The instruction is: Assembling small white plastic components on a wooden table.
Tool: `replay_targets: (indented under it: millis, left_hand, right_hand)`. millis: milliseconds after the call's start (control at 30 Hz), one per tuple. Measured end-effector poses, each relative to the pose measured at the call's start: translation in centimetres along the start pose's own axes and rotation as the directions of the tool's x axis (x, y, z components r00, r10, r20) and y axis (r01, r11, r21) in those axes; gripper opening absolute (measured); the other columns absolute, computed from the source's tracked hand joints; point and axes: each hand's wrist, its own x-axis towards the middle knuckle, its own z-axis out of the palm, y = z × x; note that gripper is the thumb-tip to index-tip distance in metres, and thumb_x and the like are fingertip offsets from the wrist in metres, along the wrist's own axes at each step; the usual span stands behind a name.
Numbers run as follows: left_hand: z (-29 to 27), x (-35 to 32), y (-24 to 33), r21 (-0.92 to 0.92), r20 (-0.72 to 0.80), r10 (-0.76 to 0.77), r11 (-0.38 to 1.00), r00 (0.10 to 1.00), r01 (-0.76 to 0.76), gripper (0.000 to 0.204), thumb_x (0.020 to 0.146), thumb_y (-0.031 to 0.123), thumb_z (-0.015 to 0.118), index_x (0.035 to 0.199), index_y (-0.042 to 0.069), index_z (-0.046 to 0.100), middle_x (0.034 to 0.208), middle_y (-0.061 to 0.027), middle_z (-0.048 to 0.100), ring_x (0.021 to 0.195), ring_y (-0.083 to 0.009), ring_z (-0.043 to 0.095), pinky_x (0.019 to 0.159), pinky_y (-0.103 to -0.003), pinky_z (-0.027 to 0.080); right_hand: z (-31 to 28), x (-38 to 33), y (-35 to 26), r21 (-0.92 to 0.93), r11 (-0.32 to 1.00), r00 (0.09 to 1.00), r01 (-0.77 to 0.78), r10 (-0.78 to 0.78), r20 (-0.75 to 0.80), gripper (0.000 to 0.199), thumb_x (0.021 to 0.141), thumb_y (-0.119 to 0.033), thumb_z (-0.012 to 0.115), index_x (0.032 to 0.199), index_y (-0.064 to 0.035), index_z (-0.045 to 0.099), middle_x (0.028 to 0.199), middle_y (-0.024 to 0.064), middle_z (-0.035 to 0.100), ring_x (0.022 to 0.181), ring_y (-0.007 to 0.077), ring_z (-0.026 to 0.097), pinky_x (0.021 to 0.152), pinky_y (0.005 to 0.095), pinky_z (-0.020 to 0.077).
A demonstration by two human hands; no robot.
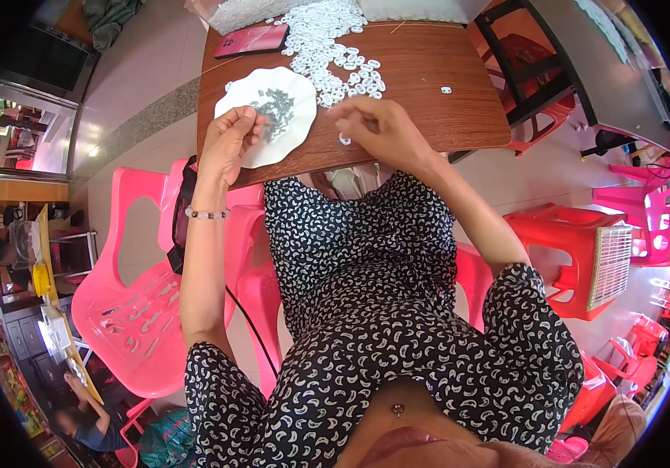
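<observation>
A white scalloped plate (303,132) lies at the table's near left, holding a scatter of small dark grey pieces (276,105). Over its left edge is my left hand (229,144), thumb and finger pinched together; whatever they hold is too small to make out. My right hand (385,129) hovers right of the plate, its fingertips bent inward and smeared by motion. Just beneath those fingertips shows one small white oval piece (345,139); whether they touch it I cannot tell. Many similar white plastic pieces with holes (323,58) spread behind the plate.
The brown wooden table (421,70) has a pink phone (251,40) at its back left and a lone white piece (446,90) at right. A pink chair (136,335) stands to my left, red stools (569,257) to my right. Another person (89,417) sits far lower left.
</observation>
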Motion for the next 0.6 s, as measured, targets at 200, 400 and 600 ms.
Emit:
replay_targets:
  millis: [200, 400, 600]
  left_hand:
    - [0.6, -0.9, -0.1, -0.200, 0.056, -0.006, 0.980, 0.998, 0.017, 0.017, 0.091, 0.017, 0.065, 0.099, 0.002, 0.061, 0.084, -0.0010, 0.061, 0.072, -0.0074, 0.054, 0.063, -0.020, 0.046]
    - [0.9, -1.9, -0.1, -0.219, 0.054, 0.048, 0.975, 0.997, -0.035, 0.018, 0.093, 0.017, 0.063, 0.103, 0.002, 0.061, 0.082, -0.0002, 0.060, 0.071, -0.0065, 0.053, 0.063, -0.019, 0.045]
    - [1.3, -1.7, -0.2, -0.171, 0.025, 0.075, 0.983, 0.997, -0.069, 0.021, 0.094, 0.017, 0.061, 0.107, 0.001, 0.060, 0.081, -0.0012, 0.063, 0.065, -0.0050, 0.053, 0.058, -0.018, 0.043]
  right_hand:
    - [4.3, 5.5, -0.1, 0.001, 0.991, 0.990, 0.134, -0.134, 0.038, 0.020, 0.087, -0.014, 0.059, 0.100, -0.0006, 0.067, 0.075, 0.0027, 0.064, 0.069, 0.0065, 0.054, 0.063, 0.0246, 0.0451]
    - [7.0, 7.4, 0.8, 0.064, 0.984, 0.986, 0.166, -0.166, 0.002, 0.023, 0.082, -0.018, 0.062, 0.093, 0.0015, 0.069, 0.072, 0.0093, 0.068, 0.063, 0.0141, 0.061, 0.061, 0.0288, 0.0488]
    - [6.9, 7.9, 1.3, 0.062, 0.989, 0.991, 0.135, -0.136, 0.016, 0.023, 0.081, -0.018, 0.063, 0.090, 0.0013, 0.070, 0.077, 0.0107, 0.069, 0.067, 0.0145, 0.063, 0.065, 0.0287, 0.0506]
